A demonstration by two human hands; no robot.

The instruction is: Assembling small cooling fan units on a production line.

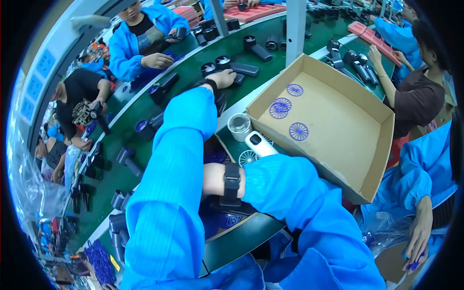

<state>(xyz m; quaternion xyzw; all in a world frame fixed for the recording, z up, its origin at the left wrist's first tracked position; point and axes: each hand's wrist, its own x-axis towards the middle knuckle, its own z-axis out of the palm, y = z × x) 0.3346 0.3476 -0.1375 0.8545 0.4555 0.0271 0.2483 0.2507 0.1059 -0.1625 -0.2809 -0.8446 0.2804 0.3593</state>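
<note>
My left hand (222,78) reaches far across the green conveyor belt, its fingers closed over a dark handheld device (238,79), most of which the hand covers. Right beside it lies another dark device with a round head and a straight handle (245,69). My right hand (211,179) is low and close to me, a black band on its wrist; its fingers are hidden behind my left sleeve. Near the right wrist are a white handheld device (261,144), a clear round cup-like part (239,126) and a pale spoked grille (248,158).
An open cardboard box (333,154) with several purple spoked grilles (298,131) stands to the right. Many dark devices (258,48) line the curving belt (193,60). A metal post (296,34) rises behind the box. Co-workers sit across and at the right, one hand (419,232) close by.
</note>
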